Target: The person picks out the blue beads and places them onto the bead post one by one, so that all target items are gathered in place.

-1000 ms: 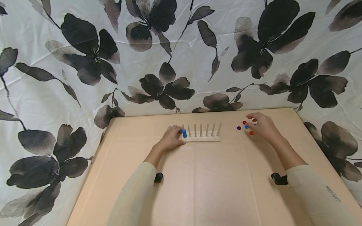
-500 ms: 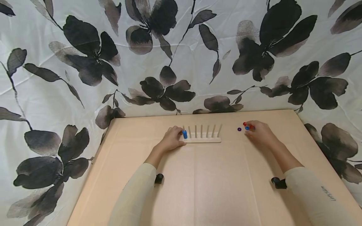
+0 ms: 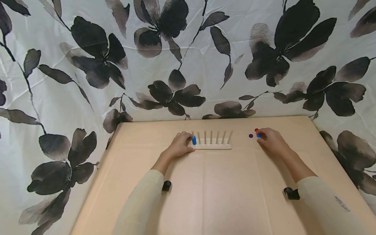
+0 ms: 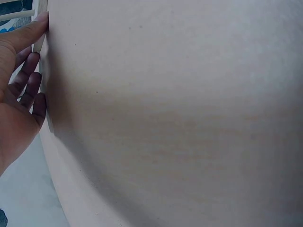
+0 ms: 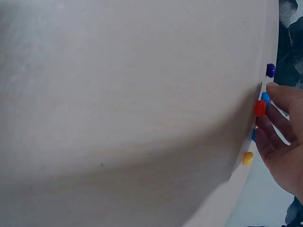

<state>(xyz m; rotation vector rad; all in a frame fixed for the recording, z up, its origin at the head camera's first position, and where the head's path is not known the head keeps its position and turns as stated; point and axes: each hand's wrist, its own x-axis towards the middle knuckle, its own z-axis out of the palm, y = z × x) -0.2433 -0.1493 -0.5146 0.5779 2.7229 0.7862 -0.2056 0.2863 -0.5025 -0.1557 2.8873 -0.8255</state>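
A wooden peg rack with a row of upright pegs stands near the table's far edge. My left hand grips its left end, with the thumb at the front; in the left wrist view this hand lies along the rack's side. Blue beads are stacked on the leftmost peg. Over loose beads, my right hand has its thumb and fingertips around a blue bead. Whether they pinch it is unclear. Close by, the right wrist view shows a red bead and a yellow bead.
A dark purple bead lies left of my right hand, and another red bead lies behind its fingertips. Behind the light wooden table hangs a white cloth with dark flowers.
My right hand has lowered to the beads and its fingers have drawn closer together, covering the nearest red bead in the head view. My left hand keeps its hold on the rack. The head view shifts slightly.
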